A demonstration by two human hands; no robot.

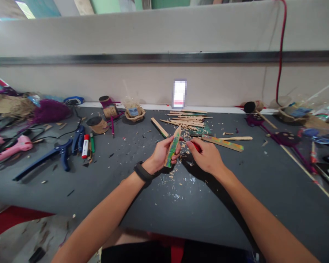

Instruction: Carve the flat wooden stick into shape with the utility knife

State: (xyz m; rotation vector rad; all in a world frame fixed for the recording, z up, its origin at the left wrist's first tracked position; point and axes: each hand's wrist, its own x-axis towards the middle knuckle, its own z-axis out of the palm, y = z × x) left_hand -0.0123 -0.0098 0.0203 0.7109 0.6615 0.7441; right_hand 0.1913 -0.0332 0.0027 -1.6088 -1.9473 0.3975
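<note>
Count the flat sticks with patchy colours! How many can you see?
2. A green-and-blue stick is in the left hand; an orange-and-green stick lies on the table, just beyond the right hand. More may be hidden, or lying colour-side down.

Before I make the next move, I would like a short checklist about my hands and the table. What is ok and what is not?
1. Left hand holds the painted stick: ok.
2. Stick's narrow end points away from the body: ok.
3. Right hand grips the red-handled tool: ok.
4. Tool's tip apart from the left hand: cannot tell, too small to see.
5. Table free of shavings: not ok, they lie scattered around the hands.
</note>
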